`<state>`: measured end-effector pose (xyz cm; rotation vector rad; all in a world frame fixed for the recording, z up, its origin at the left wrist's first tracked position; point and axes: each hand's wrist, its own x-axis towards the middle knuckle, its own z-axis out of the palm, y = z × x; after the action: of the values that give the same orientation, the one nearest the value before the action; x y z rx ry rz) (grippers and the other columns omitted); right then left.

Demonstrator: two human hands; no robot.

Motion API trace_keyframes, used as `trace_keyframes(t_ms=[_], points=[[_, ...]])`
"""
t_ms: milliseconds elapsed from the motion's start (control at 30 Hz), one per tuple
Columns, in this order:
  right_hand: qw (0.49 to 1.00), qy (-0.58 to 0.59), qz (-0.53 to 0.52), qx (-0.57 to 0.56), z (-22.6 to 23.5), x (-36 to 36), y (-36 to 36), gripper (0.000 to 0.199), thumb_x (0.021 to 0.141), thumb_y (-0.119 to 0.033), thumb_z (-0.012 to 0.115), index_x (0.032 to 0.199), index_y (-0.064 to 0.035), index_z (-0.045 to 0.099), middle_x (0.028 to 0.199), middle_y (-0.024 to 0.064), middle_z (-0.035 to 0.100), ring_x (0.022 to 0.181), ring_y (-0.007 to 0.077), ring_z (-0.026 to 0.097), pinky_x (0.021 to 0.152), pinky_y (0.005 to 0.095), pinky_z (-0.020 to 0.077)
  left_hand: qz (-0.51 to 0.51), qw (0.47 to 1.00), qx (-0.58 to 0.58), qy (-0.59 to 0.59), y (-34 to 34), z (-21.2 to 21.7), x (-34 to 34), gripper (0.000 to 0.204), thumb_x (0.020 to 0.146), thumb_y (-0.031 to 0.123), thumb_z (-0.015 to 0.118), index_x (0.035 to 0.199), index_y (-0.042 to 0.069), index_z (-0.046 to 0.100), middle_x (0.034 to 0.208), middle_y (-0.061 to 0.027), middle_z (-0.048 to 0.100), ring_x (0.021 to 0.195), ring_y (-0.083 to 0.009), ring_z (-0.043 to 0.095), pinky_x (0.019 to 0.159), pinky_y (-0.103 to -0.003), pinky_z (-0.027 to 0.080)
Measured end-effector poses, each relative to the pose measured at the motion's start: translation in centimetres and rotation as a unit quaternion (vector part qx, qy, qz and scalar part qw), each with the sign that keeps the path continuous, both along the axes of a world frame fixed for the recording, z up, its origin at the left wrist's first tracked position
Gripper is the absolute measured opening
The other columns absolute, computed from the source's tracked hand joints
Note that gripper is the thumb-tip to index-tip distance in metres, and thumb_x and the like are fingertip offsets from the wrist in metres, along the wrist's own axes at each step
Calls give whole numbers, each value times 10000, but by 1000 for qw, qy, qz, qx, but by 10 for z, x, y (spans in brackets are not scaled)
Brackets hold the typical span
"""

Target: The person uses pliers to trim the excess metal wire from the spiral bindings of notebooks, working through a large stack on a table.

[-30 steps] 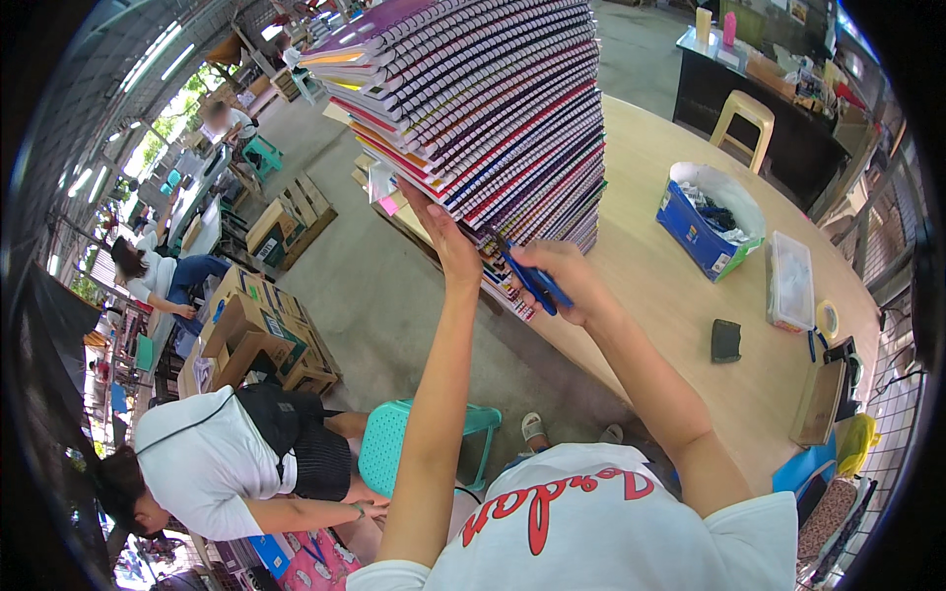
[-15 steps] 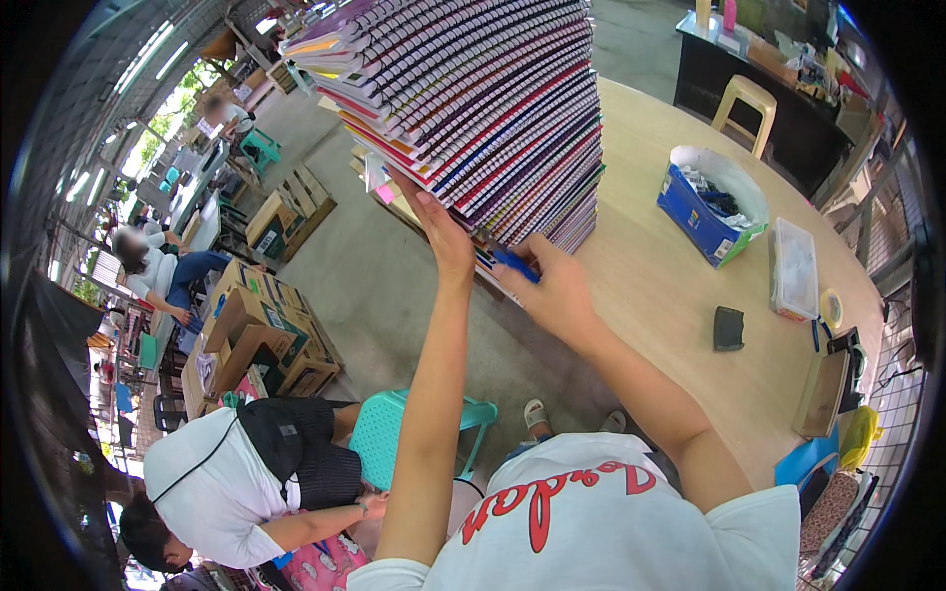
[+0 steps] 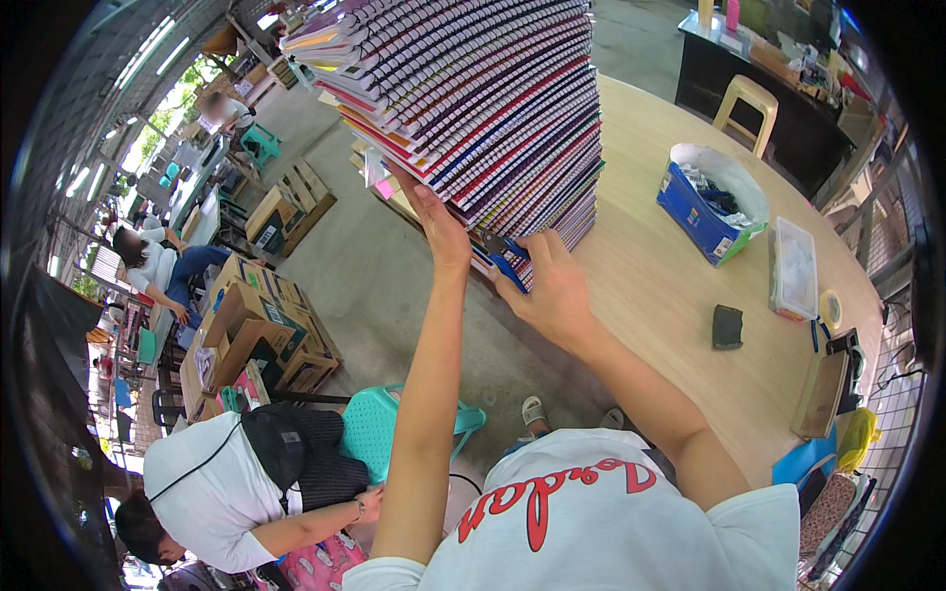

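Notebooks, spiral-bound with glossy covers in red, blue, purple and white, rise in a tall leaning stack [image 3: 483, 108] at the edge of a round, pale wooden table [image 3: 680, 295]; their wire coils form a ribbed face toward the camera. The left hand [image 3: 439, 227] presses flat, fingers extended, against the stack's lower side. The right hand [image 3: 552, 286] curls around a blue notebook [image 3: 507, 264] near the bottom, thumb on top. Farther along the table sit a blue cardboard box [image 3: 705, 207] lined with white plastic, a clear lidded container [image 3: 793, 266] and a small dark wallet [image 3: 727, 327].
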<state>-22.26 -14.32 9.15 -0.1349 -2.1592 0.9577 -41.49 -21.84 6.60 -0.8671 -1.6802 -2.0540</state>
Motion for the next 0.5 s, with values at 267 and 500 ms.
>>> trace_keyframes(t_ms=[267,500], points=[[788,-177,267,-525,-5,-14,25,333,855,-288,692,875,31,603,733,127,634,585,166,607,539,304,468,10,1000,-23,17,0,3,1,670,1044,512,165,1485,14,248,1439,-118,427,1291,-220,447,1094,-362,343],[999,5,17,-33,-13,5,13,424,749,-236,774,1035,5,573,924,166,585,839,322,600,712,409,485,6,1000,-10,4,1,3,1,714,1029,558,166,1487,17,250,1458,-117,408,1317,-228,423,1113,-366,322]])
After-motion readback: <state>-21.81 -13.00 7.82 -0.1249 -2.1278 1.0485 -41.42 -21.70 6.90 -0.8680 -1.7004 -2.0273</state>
